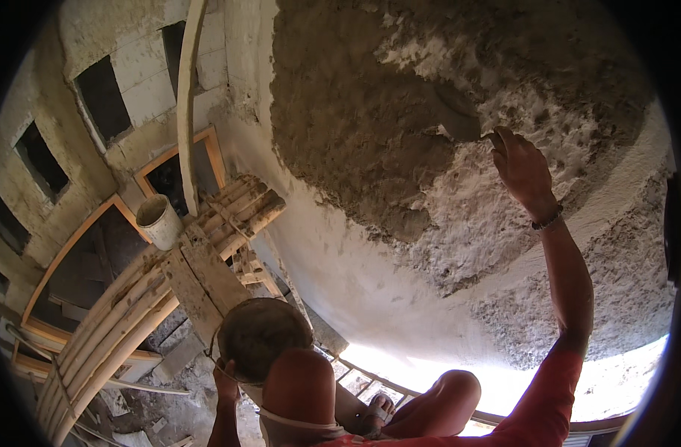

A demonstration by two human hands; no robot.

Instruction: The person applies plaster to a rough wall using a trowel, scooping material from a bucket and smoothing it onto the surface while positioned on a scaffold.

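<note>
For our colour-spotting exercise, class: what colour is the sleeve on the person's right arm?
The sleeve is red; it shows best in the head view.

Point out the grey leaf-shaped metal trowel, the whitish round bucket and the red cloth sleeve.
Grey leaf-shaped metal trowel (459, 118): head view, on the blade.
Whitish round bucket (166, 230): head view, on the outer wall.
Red cloth sleeve (543, 393): head view, on the upper-arm part.

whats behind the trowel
Dark plaster shows left of the trowel, paler rough surface to its right; the patch directly behind it is covered and can't be seen.
</note>
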